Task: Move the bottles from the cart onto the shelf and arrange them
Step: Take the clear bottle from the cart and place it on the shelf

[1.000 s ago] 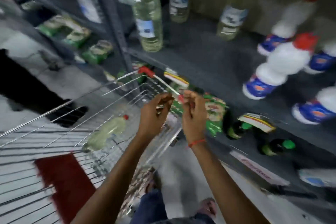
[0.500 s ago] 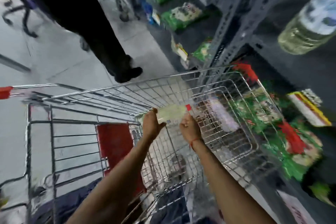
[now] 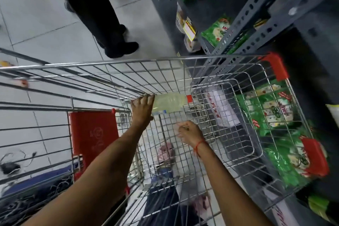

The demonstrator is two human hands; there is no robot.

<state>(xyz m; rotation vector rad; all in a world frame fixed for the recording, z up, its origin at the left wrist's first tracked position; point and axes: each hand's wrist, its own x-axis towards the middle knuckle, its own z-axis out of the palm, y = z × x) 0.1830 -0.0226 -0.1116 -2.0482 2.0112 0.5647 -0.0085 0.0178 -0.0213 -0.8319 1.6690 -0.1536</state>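
A wire cart (image 3: 165, 71) stands beside a dark metal shelf (image 3: 275, 14) stocked here with green packets (image 3: 216, 32), and holds what appears to be its only remaining bottle (image 3: 169, 103), clear with a red cap, lying on its side on the cart floor. The left hand (image 3: 142, 111) closes over the bottle's base while the right hand (image 3: 189, 133) hangs loosely curled and empty nearby. Judging by this view, the unloading is nearly finished, with this bottle yet to be lifted, shelved and lined up.

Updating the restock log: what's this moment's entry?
left hand | gripping clear red-capped plastic bottle | inside wire shopping cart | right hand empty
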